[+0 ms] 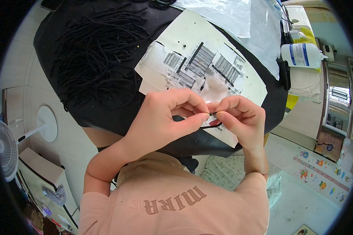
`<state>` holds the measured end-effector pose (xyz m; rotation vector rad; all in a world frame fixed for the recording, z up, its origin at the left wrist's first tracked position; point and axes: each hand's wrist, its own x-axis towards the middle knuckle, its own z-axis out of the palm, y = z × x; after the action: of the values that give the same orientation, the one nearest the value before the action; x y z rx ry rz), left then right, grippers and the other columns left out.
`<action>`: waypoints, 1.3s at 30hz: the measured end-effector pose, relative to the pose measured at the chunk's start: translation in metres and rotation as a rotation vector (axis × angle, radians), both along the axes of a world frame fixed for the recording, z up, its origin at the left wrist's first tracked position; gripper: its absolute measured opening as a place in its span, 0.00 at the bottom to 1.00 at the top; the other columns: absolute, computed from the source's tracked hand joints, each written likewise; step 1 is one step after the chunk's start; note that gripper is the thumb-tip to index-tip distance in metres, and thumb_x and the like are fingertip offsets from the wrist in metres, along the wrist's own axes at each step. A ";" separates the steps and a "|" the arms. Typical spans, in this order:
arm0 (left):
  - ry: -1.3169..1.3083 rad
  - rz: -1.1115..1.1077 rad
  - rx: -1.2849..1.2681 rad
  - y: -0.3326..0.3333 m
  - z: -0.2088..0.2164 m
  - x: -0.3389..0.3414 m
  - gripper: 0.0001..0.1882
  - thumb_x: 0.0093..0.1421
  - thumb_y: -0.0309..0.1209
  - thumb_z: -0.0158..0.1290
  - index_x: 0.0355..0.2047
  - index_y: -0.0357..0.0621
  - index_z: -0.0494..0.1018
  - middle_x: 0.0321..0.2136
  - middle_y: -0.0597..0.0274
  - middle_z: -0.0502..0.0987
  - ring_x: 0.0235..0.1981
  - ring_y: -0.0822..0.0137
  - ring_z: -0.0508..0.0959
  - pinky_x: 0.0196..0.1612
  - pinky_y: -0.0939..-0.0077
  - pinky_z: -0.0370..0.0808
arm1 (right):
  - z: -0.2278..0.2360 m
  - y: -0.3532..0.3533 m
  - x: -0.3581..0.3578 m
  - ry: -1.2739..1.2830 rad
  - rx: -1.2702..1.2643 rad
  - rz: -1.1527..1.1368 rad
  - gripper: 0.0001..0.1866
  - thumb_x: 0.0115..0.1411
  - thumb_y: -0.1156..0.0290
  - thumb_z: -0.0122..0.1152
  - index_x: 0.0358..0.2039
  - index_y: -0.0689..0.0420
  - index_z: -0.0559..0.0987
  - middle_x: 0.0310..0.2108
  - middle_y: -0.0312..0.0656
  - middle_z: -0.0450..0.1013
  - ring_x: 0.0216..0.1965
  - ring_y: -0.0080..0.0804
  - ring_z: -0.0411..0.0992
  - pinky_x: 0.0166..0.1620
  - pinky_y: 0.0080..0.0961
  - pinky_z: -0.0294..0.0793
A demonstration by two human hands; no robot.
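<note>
My left hand and my right hand meet over the near edge of the black table. Thumb and forefinger of each pinch a black cord, one hand on either side of a small dark joint with a shiny spot. Too little of that joint shows to tell its kind. Below the fingertips the cord curves in a loop. Under my hands lies a cardboard sheet with barcode labels, and a small whitish patch sits on it. A large heap of black cords spreads over the table's left side.
Clear plastic bags lie at the table's far right. Beyond that edge, a white bottle with a blue label and a narrow nozzle rests on its side. A white fan stands at far left, and a wrapped patterned bundle is below the table.
</note>
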<state>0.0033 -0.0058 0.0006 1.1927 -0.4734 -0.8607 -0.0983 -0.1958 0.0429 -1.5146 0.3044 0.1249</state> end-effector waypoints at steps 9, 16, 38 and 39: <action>0.005 -0.013 0.031 0.001 0.003 0.002 0.06 0.57 0.17 0.59 0.35 0.31 0.76 0.34 0.61 0.80 0.37 0.76 0.80 0.44 0.82 0.78 | 0.003 0.000 0.001 0.034 -0.047 0.032 0.06 0.63 0.83 0.57 0.41 0.67 0.76 0.43 0.48 0.79 0.41 0.21 0.77 0.41 0.20 0.81; -0.006 -0.013 0.037 0.001 0.003 0.002 0.06 0.55 0.17 0.59 0.34 0.32 0.77 0.33 0.62 0.80 0.36 0.77 0.80 0.43 0.83 0.79 | 0.003 0.001 0.001 0.016 -0.064 0.047 0.06 0.63 0.82 0.57 0.41 0.68 0.77 0.43 0.47 0.79 0.41 0.22 0.78 0.42 0.20 0.82; -0.035 -0.001 0.060 0.000 0.002 0.002 0.06 0.54 0.18 0.60 0.33 0.32 0.77 0.32 0.61 0.81 0.35 0.76 0.81 0.43 0.82 0.79 | 0.007 0.006 0.002 0.050 -0.144 0.029 0.06 0.63 0.82 0.58 0.40 0.68 0.76 0.40 0.44 0.79 0.37 0.18 0.76 0.40 0.18 0.81; -0.036 0.002 0.062 0.000 0.001 0.002 0.06 0.54 0.18 0.60 0.34 0.32 0.77 0.32 0.61 0.81 0.35 0.76 0.81 0.43 0.82 0.79 | 0.007 0.007 0.002 0.049 -0.147 0.026 0.06 0.63 0.82 0.57 0.40 0.68 0.76 0.40 0.44 0.79 0.38 0.18 0.76 0.40 0.18 0.81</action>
<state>0.0055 -0.0057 0.0021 1.2667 -0.4778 -0.8585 -0.0964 -0.1891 0.0498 -1.6637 0.3394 0.1633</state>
